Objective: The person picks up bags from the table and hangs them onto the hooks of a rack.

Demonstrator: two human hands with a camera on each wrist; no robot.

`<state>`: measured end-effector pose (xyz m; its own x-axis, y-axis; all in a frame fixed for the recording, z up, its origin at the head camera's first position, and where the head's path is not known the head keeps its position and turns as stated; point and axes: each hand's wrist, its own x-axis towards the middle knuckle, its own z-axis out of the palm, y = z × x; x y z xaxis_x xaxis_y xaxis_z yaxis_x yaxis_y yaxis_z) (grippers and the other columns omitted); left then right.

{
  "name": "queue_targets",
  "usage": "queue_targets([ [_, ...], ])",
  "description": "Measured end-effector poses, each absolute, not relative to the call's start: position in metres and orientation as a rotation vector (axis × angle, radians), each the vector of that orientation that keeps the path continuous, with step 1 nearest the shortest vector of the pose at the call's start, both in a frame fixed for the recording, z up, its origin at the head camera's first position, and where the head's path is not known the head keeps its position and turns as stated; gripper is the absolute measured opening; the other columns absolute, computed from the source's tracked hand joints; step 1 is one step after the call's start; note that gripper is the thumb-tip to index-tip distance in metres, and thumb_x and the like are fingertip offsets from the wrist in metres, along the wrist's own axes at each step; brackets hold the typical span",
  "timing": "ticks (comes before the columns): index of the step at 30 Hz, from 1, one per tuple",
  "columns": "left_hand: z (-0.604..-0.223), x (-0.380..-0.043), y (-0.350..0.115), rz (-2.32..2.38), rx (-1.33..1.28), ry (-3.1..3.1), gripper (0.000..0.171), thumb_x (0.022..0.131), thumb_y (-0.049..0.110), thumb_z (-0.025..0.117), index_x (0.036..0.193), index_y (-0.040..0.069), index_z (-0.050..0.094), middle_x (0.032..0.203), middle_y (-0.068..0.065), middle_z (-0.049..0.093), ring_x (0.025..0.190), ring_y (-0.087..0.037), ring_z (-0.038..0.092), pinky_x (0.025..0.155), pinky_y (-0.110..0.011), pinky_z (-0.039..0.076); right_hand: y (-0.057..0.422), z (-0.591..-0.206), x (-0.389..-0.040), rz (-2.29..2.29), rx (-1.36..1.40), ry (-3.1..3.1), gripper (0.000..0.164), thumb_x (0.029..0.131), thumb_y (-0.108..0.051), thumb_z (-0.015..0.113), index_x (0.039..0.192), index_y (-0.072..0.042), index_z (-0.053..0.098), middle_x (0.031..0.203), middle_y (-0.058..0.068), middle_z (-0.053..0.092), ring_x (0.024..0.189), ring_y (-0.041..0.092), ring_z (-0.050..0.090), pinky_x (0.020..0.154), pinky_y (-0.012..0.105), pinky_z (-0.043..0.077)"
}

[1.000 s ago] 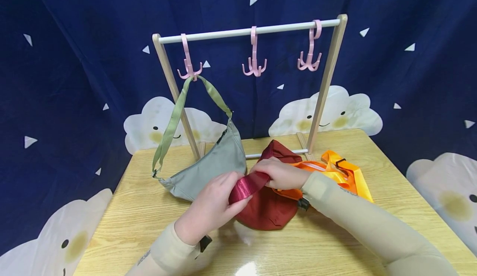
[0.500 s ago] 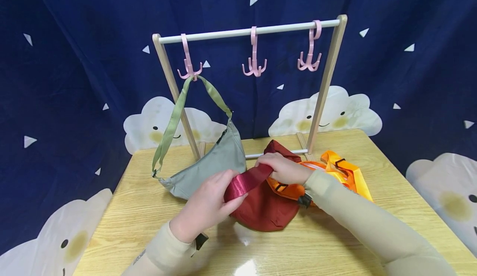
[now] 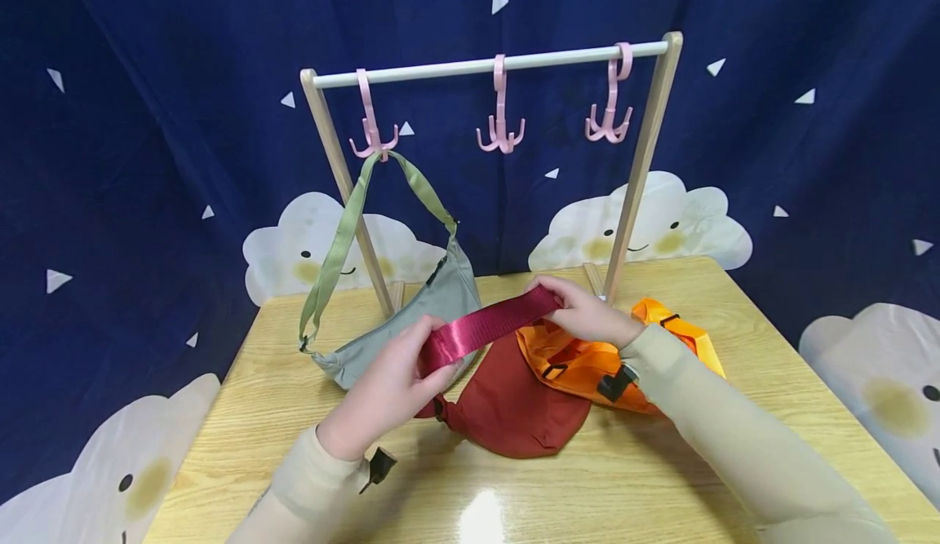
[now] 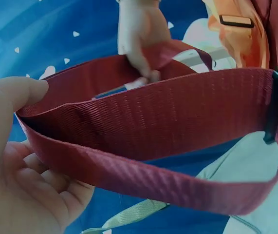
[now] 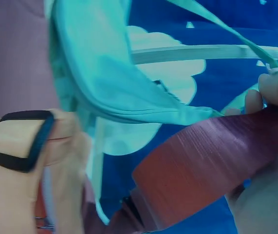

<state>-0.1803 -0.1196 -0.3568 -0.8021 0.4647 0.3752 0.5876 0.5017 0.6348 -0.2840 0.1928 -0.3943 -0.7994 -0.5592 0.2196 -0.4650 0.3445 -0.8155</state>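
Note:
A dark red bag [image 3: 514,401] lies on the table, its shiny red strap [image 3: 488,325] raised and stretched between both hands. My left hand [image 3: 392,377] pinches the strap's left end between thumb and fingers; in the left wrist view the strap [image 4: 177,114] loops through a black buckle [image 4: 276,102]. The strap's right end is gripped by my right hand [image 3: 583,311], above an orange bag [image 3: 580,364] that partly covers the red one. In the right wrist view, part of the strap [image 5: 192,168] spans toward fingers at the right edge.
A grey-green bag [image 3: 411,324] hangs by its strap [image 3: 341,242] from the left pink hook [image 3: 373,128], its body low by the table. Middle [image 3: 501,120] and right [image 3: 608,116] pink hooks hang on the rack's white bar [image 3: 441,68]. Wooden posts [image 3: 642,169] hold the bar.
My hands have drawn apart, the right one up and right, the left one left and slightly up. More strap now shows between them, lifted higher above the red bag.

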Motion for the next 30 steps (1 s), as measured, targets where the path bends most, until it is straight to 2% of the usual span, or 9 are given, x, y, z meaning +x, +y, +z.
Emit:
queue_targets([
  [3, -0.357, -0.183, -0.123, -1.162, -0.890, -2.575, 0.038, 0.091, 0.010, 0.078, 0.122, 0.009, 0.056, 0.095, 0.000, 0.063, 0.075, -0.009, 0.057, 0.065, -0.024, 0.054, 0.197, -0.385, -0.283, -1.485, -0.966, 2.493, 0.018, 0.096, 0.003, 0.064, 0.110, -0.008, 0.062, 0.098, 0.006, 0.063, 0.089, 0.021, 0.061, 0.080, 0.030, 0.052],
  [7, -0.356, -0.187, -0.126, -1.124, -0.874, -2.568, 0.037, 0.091, 0.011, 0.079, 0.121, 0.010, 0.056, 0.095, 0.001, 0.063, 0.077, -0.011, 0.056, 0.065, -0.024, 0.053, 0.202, -0.372, -0.282, -1.439, -1.062, 2.554, 0.021, 0.091, -0.003, 0.074, 0.107, -0.011, 0.063, 0.103, 0.003, 0.065, 0.100, 0.020, 0.060, 0.093, 0.038, 0.048],
  [11, -0.355, -0.191, -0.128, -1.134, -0.865, -2.577, 0.040, 0.089, 0.012, 0.081, 0.121, 0.010, 0.057, 0.098, -0.001, 0.064, 0.079, -0.012, 0.057, 0.066, -0.025, 0.054, 0.206, -0.359, -0.279, -1.434, -1.101, 2.526, 0.027, 0.089, -0.003, 0.077, 0.110, -0.011, 0.062, 0.110, 0.003, 0.064, 0.107, 0.023, 0.059, 0.100, 0.047, 0.044],
  [15, -0.353, -0.196, -0.129, -1.134, -0.866, -2.577, 0.043, 0.088, 0.016, 0.083, 0.121, 0.009, 0.057, 0.098, -0.002, 0.066, 0.077, -0.013, 0.059, 0.065, -0.025, 0.055, 0.211, -0.347, -0.275, -1.421, -1.062, 2.525, 0.033, 0.087, -0.003, 0.078, 0.113, -0.012, 0.061, 0.113, 0.004, 0.063, 0.110, 0.023, 0.059, 0.103, 0.049, 0.043],
  [20, -0.348, -0.200, -0.129, -1.132, -0.868, -2.580, 0.044, 0.088, 0.020, 0.083, 0.122, 0.009, 0.057, 0.098, -0.002, 0.066, 0.076, -0.014, 0.058, 0.063, -0.025, 0.052, 0.214, -0.333, -0.271, -1.397, -1.044, 2.541, 0.037, 0.086, -0.002, 0.078, 0.117, -0.011, 0.060, 0.115, 0.004, 0.064, 0.112, 0.023, 0.059, 0.105, 0.045, 0.043],
  [27, -0.340, -0.208, -0.129, -1.136, -0.859, -2.562, 0.043, 0.090, 0.021, 0.081, 0.124, 0.010, 0.057, 0.101, -0.001, 0.065, 0.080, -0.015, 0.058, 0.067, -0.028, 0.053, 0.215, -0.314, -0.268, -1.377, -1.147, 2.568, 0.048, 0.087, -0.004, 0.079, 0.130, -0.009, 0.058, 0.126, 0.003, 0.063, 0.110, 0.020, 0.060, 0.100, 0.024, 0.048],
  [30, -0.337, -0.211, -0.129, -1.140, -0.865, -2.542, 0.041, 0.091, 0.022, 0.080, 0.124, 0.009, 0.058, 0.102, -0.001, 0.064, 0.083, -0.015, 0.058, 0.070, -0.029, 0.053, 0.216, -0.309, -0.269, -1.380, -1.173, 2.593, 0.048, 0.088, -0.004, 0.079, 0.131, -0.008, 0.057, 0.126, 0.004, 0.063, 0.108, 0.018, 0.061, 0.097, 0.021, 0.049],
])
